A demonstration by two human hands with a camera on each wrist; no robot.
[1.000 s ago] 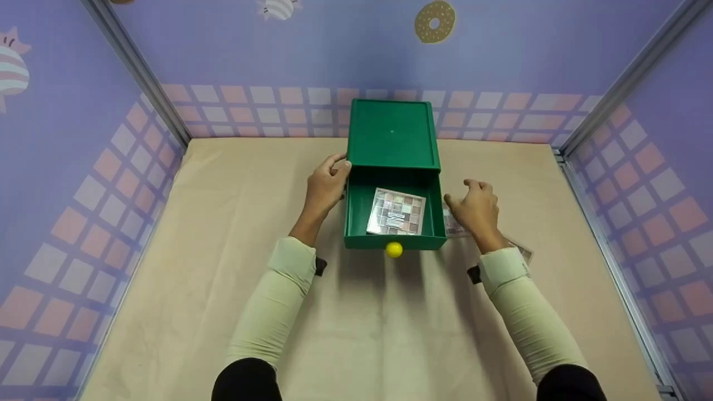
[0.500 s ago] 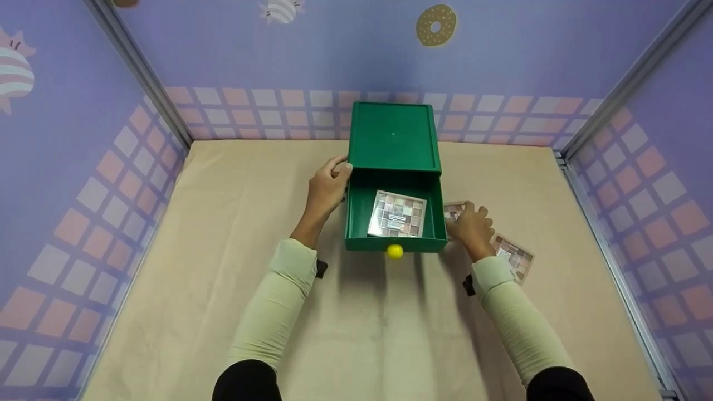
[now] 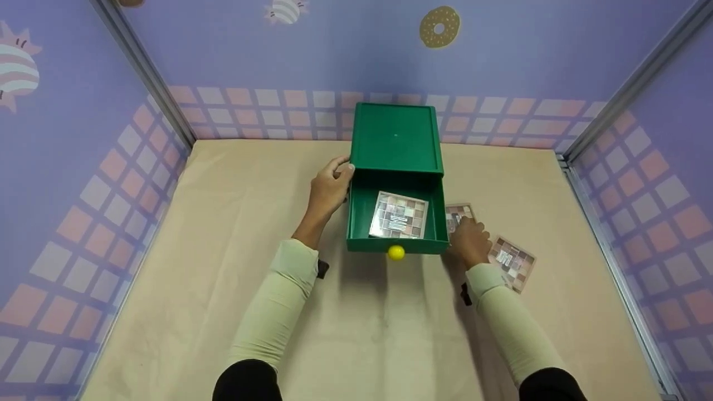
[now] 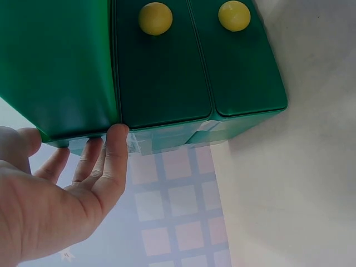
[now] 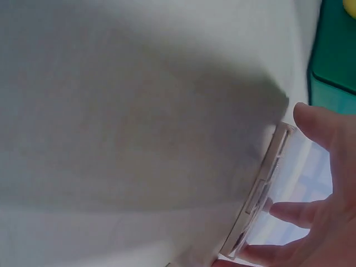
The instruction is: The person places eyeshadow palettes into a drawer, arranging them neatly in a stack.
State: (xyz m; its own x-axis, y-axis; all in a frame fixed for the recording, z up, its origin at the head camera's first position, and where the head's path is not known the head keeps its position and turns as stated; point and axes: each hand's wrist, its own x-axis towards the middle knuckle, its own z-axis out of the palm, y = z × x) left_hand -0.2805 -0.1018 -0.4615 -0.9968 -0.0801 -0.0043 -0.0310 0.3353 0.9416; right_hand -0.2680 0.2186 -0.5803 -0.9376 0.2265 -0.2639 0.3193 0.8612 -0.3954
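Note:
A green drawer cabinet [image 3: 396, 136] stands at the back with its top drawer [image 3: 361, 223] pulled out. One eyeshadow palette [image 3: 399, 216] lies tilted inside that drawer. My left hand [image 3: 328, 188] rests against the cabinet's left side, fingertips touching it near the drawer. Beside the cabinet's right side, my right hand [image 3: 470, 240] is over a second eyeshadow palette [image 3: 460, 214] on the table. In the right wrist view, spread fingers [image 5: 295, 212] reach that palette's edge [image 5: 258, 192], with the thumb by its corner. A third palette [image 3: 513, 263] lies to the right.
Two lower drawers with yellow knobs [image 4: 156, 18] are closed beneath the pulled-out one. The cabinet stands close to the patterned back wall [image 3: 250, 50]. A beige cloth [image 3: 223, 223] covers the table, and metal posts [image 3: 629, 83] frame the corners.
My right hand has lowered and moved slightly toward me over the palette beside the cabinet, uncovering more of the third palette. My left hand stays at the cabinet's side.

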